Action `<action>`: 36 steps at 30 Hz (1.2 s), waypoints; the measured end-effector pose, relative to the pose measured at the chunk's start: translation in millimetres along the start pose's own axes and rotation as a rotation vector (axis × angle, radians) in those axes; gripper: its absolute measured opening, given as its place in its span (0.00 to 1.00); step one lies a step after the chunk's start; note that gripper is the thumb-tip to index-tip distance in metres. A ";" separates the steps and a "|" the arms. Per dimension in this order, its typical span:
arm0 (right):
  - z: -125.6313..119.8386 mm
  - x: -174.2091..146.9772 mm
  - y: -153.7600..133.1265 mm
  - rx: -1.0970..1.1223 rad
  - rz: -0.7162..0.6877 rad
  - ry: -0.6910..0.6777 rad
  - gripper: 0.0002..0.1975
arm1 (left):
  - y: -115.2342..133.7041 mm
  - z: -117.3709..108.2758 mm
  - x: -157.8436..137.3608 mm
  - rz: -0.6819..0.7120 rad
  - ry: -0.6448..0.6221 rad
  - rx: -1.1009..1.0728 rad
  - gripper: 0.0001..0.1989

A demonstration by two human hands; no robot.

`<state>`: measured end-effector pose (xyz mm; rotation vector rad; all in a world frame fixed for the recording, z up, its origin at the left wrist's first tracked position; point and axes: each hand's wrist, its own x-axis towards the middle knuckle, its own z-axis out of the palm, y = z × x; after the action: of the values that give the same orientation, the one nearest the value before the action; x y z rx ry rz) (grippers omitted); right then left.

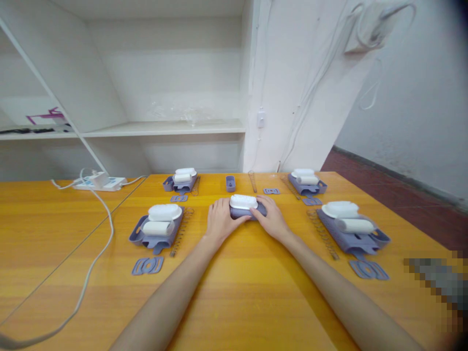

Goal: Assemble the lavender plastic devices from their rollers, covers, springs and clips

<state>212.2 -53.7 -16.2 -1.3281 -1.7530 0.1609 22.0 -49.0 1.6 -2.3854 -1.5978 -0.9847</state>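
Note:
A grey-purple plastic case (239, 213) rests on the table in front of me, with a white oval bristled-looking piece (243, 201) on top of it. My left hand (220, 219) is wrapped around the case's left end, its thumb along the near side. Around the right end curls my right hand (273, 218), with its thumb near the white piece's edge. The fingers partly cover both ends of the case. Just beyond my hands lie a small grey-purple cup (230, 184), a metal spring (252, 182) and a flat slotted purple plate (271, 191).
Similar part sets flank my arms: a case with white pieces (163, 226) at near left, another (353, 226) at near right, more behind. Springs (182, 233) and slotted plates (147, 266) lie beside them. A power strip (100, 183) and cable (109, 234) occupy the left side.

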 end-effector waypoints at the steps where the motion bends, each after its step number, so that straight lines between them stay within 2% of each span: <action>1: -0.2 0.2 0.5 0.005 0.003 0.001 0.19 | -0.4 0.2 -0.1 0.001 -0.002 0.000 0.34; 10: -1.4 0.2 0.9 -0.006 0.014 -0.036 0.20 | -1.5 1.6 0.2 0.014 0.022 -0.013 0.32; 21: -3.0 2.0 -1.5 -0.021 0.036 -0.016 0.20 | -0.3 1.2 -2.9 0.007 0.046 -0.030 0.30; 25: -2.3 0.2 1.0 -0.028 0.089 0.014 0.21 | -4.9 3.7 -0.7 0.047 0.030 -0.140 0.29; 29: -3.0 -0.2 3.4 0.029 0.091 -0.018 0.22 | -12.6 9.3 1.1 0.110 0.022 -0.254 0.29; 36: -8.1 0.5 -0.6 0.015 0.072 -0.078 0.28 | -17.3 14.8 2.0 0.057 -0.003 -0.374 0.29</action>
<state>217.5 -56.7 -10.8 -1.3916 -1.7661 0.2697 14.3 -33.5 -13.4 -2.6463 -1.4424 -1.3744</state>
